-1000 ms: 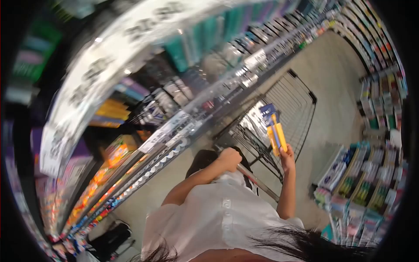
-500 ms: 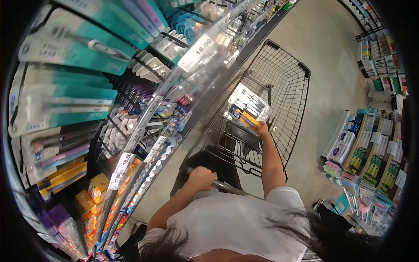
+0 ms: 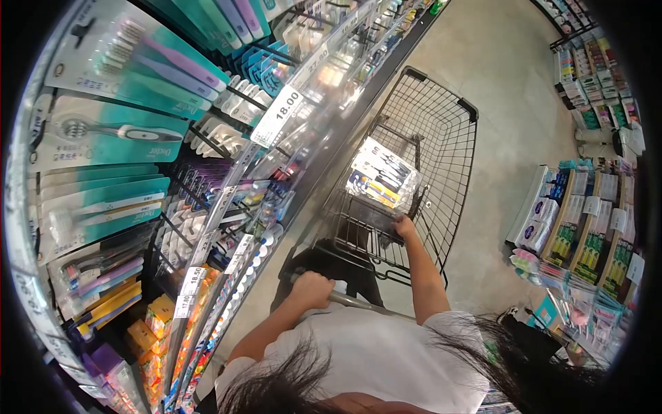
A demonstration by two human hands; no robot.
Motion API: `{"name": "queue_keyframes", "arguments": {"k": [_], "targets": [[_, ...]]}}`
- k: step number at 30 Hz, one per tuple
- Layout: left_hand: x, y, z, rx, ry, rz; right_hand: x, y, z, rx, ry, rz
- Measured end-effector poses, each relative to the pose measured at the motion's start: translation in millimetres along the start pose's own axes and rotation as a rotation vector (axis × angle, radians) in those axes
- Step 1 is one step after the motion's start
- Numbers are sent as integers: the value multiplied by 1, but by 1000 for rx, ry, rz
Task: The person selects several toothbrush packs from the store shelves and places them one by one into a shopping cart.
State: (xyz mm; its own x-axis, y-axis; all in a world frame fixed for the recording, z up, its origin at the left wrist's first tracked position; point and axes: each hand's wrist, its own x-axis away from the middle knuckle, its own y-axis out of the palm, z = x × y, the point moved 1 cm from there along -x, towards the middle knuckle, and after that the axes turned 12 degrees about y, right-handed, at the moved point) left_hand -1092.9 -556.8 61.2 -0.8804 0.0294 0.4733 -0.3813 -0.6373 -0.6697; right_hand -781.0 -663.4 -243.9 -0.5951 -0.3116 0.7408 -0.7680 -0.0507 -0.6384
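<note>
My left hand (image 3: 314,288) is wrapped round the handle bar (image 3: 355,301) of a black wire shopping cart (image 3: 452,207). Over the near part of the cart is my right hand (image 3: 404,226), beside the edge of a dark panel (image 3: 372,214); its fingers are too small to make out. Flat packages with dark utensil-like shapes (image 3: 383,168) lie in the cart's child-seat area. A yellow and blue package (image 3: 373,188) rests at their near side, just beyond my right hand.
Shelving with hanging toothbrush packs (image 3: 110,131) and price tags (image 3: 277,116) runs along the left, close to the cart. On the right stands a low display of boxed goods (image 3: 586,234). Grey floor (image 3: 503,138) lies between them.
My right hand has let go of the yellow and blue package and drawn back toward me. That package now lies on the others. My left hand still grips the handle bar.
</note>
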Motion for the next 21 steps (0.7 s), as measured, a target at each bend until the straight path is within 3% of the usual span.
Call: {"name": "queue_keyframes", "arguments": {"k": [7,13,15,17,21], "targets": [[-9,-20,1,-48,21,0,48,-18,6,-35,-146,122],[-8,-17,-4,-101,-5,169,45,-34,-4,-98,-375,3],[-3,-24,3,-113,1,242,65,-42,-24,-79,-265,-44],[-10,-13,-3,-84,-22,323,88,-57,-40,66,-313,74],[-10,-20,0,-130,-3,357,74,-59,-46,175,-297,81]]}}
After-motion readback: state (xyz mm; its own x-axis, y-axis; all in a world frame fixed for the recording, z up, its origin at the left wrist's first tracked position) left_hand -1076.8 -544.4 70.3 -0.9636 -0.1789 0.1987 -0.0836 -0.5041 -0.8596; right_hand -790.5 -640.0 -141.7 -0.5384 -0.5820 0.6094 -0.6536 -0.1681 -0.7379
